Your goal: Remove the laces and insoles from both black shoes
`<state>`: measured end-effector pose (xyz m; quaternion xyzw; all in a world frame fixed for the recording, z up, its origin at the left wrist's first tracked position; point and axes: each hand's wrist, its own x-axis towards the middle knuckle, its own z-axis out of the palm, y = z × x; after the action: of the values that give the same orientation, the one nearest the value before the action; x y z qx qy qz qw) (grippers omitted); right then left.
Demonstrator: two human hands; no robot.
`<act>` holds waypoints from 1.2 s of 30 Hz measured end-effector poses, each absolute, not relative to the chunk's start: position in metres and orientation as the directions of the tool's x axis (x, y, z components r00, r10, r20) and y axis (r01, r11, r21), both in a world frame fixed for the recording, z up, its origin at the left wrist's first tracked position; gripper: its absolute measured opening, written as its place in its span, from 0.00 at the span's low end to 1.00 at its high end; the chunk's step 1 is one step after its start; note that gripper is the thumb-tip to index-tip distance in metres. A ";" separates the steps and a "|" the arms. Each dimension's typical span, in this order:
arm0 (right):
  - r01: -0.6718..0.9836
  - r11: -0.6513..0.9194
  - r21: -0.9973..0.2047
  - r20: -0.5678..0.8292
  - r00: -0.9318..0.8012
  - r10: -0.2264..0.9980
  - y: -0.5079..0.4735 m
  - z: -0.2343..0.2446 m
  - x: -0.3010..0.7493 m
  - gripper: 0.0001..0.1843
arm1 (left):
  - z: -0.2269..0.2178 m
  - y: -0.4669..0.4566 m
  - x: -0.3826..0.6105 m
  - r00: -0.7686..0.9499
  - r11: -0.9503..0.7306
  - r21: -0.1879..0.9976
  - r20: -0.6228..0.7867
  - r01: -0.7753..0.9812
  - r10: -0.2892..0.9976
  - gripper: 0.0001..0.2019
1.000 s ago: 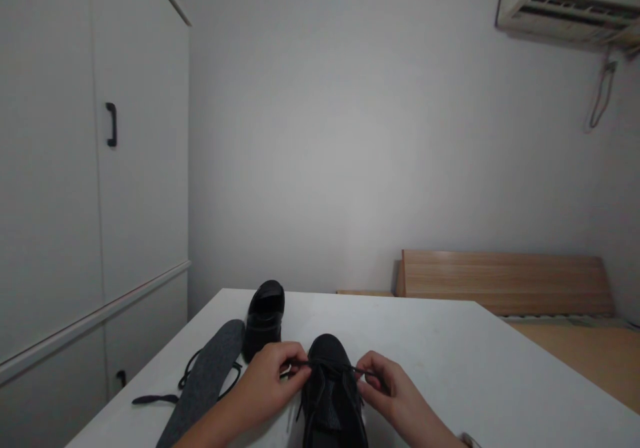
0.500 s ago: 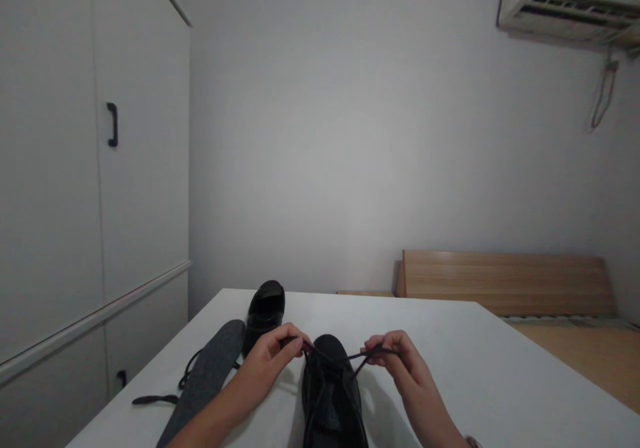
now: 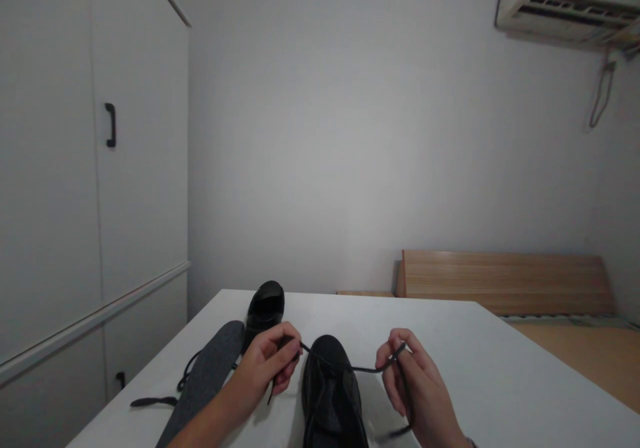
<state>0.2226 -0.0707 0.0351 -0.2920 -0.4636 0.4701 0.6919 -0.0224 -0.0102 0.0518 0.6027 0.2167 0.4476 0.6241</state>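
On the white worktop (image 3: pixel 480 361), a grey insole (image 3: pixel 203 381) lies left of the black laced shoe (image 3: pixel 330 395), a second black shoe (image 3: pixel 264 311) beyond it. The left hand (image 3: pixel 265 368), just left of the laced shoe, pinches one lace (image 3: pixel 350 368) end in its fingers; the right hand (image 3: pixel 417 385), to the shoe's right, grips the other end, the lace taut above the shoe.

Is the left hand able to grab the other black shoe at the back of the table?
Probably yes. The other black shoe stands just beyond the left hand, with only bare table between. But that hand is pinching the shoelace, so it would need to let go first.
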 end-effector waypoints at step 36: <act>0.328 0.406 -0.853 0.425 -0.015 0.905 -0.052 0.010 0.208 0.18 | 0.028 -0.012 -0.004 0.391 -0.641 0.730 0.533 0.237 0.751 0.09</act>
<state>0.2083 -0.0524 0.0102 -0.4694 -0.6565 0.2768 0.5216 -0.0041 -0.0124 0.0284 0.7843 0.3147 0.4535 0.2832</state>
